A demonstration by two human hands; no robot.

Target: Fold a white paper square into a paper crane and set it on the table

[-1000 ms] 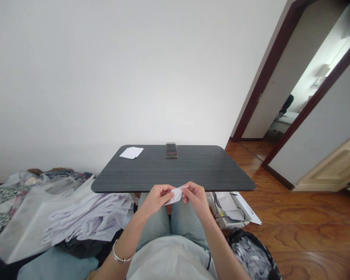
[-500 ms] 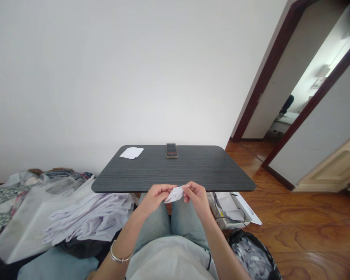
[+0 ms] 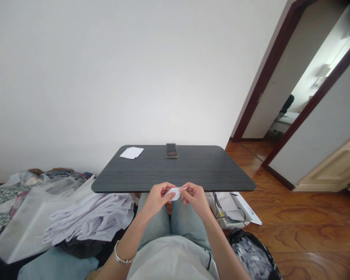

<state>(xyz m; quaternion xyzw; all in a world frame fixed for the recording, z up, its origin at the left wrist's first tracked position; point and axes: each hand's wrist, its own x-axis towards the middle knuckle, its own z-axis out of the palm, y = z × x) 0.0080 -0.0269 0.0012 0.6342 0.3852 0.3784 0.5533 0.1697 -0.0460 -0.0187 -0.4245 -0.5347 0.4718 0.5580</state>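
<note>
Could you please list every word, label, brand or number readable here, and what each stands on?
None can be read. The phone on the table shows nothing legible; the white sheets are too small to tell; the folded paper in the left hand and right hand shows no writing.

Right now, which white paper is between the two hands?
The small folded piece, pinched by the left hand and right hand; the other sheets lie flat on the dark table.

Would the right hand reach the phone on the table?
Probably yes: nothing stands between the right hand and the phone on the dark table, but that hand pinches folded paper.
</note>
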